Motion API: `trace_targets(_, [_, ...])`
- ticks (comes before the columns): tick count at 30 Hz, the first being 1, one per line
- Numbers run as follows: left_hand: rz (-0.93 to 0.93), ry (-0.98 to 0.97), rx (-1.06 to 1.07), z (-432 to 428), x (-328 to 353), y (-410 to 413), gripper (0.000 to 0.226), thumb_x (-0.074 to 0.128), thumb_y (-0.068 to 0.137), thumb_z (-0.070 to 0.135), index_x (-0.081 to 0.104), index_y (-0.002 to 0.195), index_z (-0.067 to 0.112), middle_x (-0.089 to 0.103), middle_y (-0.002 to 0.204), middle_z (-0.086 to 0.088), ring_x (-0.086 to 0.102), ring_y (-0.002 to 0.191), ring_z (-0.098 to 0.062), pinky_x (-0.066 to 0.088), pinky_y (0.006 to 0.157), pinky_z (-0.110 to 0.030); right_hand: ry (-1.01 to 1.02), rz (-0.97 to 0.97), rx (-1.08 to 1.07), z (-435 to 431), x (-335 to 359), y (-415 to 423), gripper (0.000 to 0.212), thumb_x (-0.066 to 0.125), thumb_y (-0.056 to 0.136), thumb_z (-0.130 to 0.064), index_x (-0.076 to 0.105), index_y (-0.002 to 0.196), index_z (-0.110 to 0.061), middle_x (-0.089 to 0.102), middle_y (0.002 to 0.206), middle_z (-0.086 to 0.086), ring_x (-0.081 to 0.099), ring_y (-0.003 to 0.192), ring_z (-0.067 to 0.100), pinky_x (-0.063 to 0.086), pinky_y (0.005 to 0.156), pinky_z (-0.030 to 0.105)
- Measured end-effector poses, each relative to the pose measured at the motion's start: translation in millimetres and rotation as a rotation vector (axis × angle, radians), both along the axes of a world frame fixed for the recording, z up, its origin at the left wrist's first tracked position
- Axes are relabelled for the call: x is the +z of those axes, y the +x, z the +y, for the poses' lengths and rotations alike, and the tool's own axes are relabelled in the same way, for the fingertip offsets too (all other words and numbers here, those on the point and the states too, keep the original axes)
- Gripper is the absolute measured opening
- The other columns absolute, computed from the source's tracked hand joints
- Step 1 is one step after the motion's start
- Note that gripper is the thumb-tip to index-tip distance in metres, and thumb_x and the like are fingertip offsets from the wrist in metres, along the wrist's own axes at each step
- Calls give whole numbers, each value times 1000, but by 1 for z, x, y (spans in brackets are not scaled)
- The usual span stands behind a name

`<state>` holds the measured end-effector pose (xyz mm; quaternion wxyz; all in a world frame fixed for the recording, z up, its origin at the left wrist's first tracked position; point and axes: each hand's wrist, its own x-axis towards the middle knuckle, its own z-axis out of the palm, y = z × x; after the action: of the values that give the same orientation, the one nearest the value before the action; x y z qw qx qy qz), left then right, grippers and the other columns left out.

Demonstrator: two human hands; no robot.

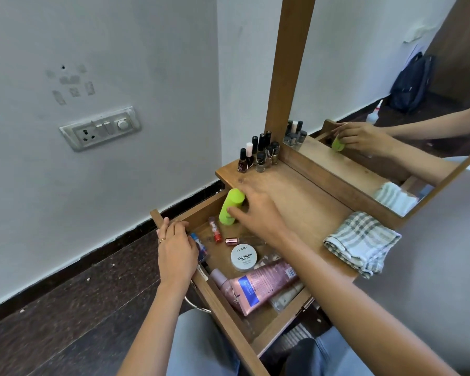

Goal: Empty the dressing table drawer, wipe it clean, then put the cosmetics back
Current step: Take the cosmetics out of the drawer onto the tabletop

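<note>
A wooden drawer (196, 207) is shown pulled out from under a dressing table (296, 202), viewed from above. The left hand (175, 246) is set on the drawer's rim near its left corner, with the fingers (178, 226) curled over the wood. The right hand (258, 215) is wrapped round a lime-green bottle (229, 206), which is held upright at the drawer's far end, just below the table's edge. Inside the drawer are seen a white nail polish remover tub (244, 257), a pink tube (263, 283), a red lip balm (215, 230) and a blue stick (200, 245). On the table, a checked cloth (361, 242) is folded at the right, and nail polish bottles (258, 154) are grouped in the back left corner beside the mirror (377, 90).
</note>
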<state>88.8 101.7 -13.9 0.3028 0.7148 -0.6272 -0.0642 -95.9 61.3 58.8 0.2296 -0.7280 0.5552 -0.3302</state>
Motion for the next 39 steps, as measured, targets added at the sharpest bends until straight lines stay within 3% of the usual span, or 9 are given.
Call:
trace_targets(2, [-2, 8, 5, 0, 0, 0, 29, 53, 87, 0, 61, 115, 0, 60, 124, -17, 32, 137, -32, 25, 114, -41, -7, -59, -84, -9, 20, -12, 25, 69, 82, -21, 60, 105, -13, 64, 89, -1, 58, 75, 10, 45, 64, 19])
trace_targets(5, [1, 10, 8, 0, -1, 0, 29, 51, 88, 0, 60, 116, 1, 59, 125, -16, 30, 138, -30, 21, 115, -37, -34, -23, -268, -33, 37, -34, 29, 69, 81, -23, 60, 106, -11, 64, 91, 2, 56, 72, 11, 41, 60, 22])
trace_targets(9, [11, 9, 15, -1, -2, 0, 29, 51, 89, 0, 60, 117, 1, 59, 126, -14, 28, 139, -29, 19, 116, -37, 19, 112, -392, -63, 45, -61, 35, 68, 80, -25, 58, 106, -6, 65, 96, 14, 61, 86, 29, 44, 65, 32])
trace_targets(17, [39, 13, 16, -2, -4, 0, 28, 50, 89, 0, 61, 114, 2, 59, 125, -14, 27, 140, -28, 22, 117, -40, 33, 272, -470, -84, 52, -70, 31, 63, 86, -17, 51, 108, 1, 61, 106, 21, 60, 95, 39, 38, 63, 32])
trace_targets(28, [26, 18, 7, 0, 0, 0, 27, 52, 88, 1, 62, 114, 2, 60, 124, -14, 30, 138, -29, 24, 116, -42, -15, 416, -498, -90, 57, -63, 38, 64, 90, -18, 46, 118, 0, 59, 115, 23, 59, 106, 41, 48, 74, 39])
trace_targets(39, [38, 30, 18, 2, 5, -3, 30, 51, 89, 1, 60, 117, 1, 58, 127, -14, 29, 139, -29, 25, 116, -43, -104, 547, -549, -82, 56, -60, 57, 68, 87, -20, 37, 133, -4, 60, 112, 21, 63, 100, 40, 52, 71, 43])
